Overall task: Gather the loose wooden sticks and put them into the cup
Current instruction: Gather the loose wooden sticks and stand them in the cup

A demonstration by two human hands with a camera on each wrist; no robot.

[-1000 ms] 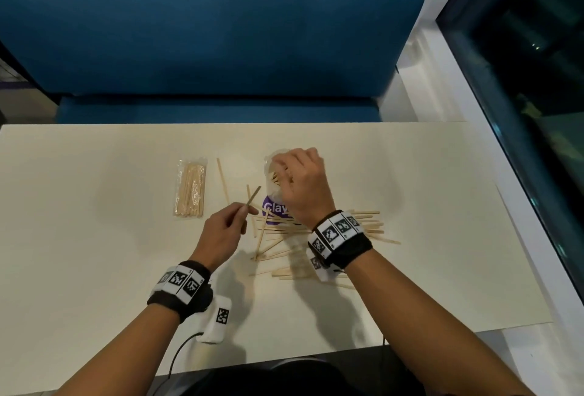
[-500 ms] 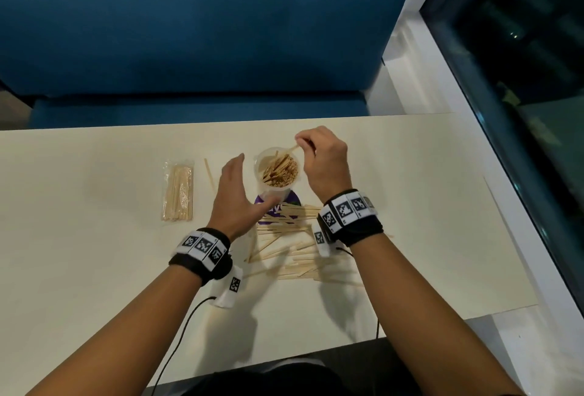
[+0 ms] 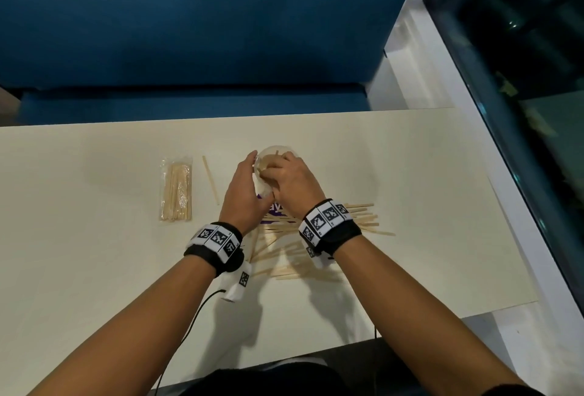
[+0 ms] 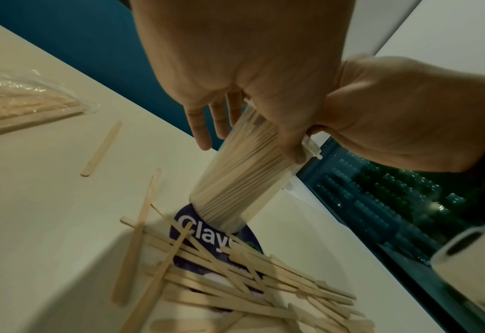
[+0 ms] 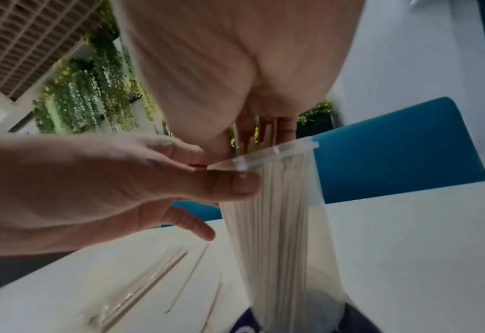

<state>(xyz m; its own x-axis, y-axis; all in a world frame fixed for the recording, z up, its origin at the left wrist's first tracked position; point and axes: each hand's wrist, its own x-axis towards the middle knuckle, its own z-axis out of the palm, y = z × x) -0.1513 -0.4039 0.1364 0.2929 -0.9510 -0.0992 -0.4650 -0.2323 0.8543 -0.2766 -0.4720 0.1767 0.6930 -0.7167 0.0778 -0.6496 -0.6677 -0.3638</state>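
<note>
A clear plastic cup (image 3: 274,152) packed with wooden sticks stands on a purple round lid (image 4: 207,229) marked "Clay". My left hand (image 3: 249,174) holds the cup from the left, its thumb (image 5: 229,184) pressed on the wall just under the rim. Over the mouth, the fingers of my right hand (image 3: 281,164) curl down around the top ends of sticks (image 5: 267,135) standing in the cup. Several loose sticks (image 3: 354,221) lie fanned on the table under and beside my wrists. One stick (image 3: 210,184) lies alone to the left of the cup.
A clear packet of sticks (image 3: 176,193) lies left of the single stick. The pale table (image 3: 94,269) ends near my body and on the right, beside a dark window (image 3: 521,111). A blue bench (image 3: 189,32) runs behind the table.
My left hand let go of a stick and moved onto the cup's side. The right hand came from the rim down over the mouth, onto the stick ends.
</note>
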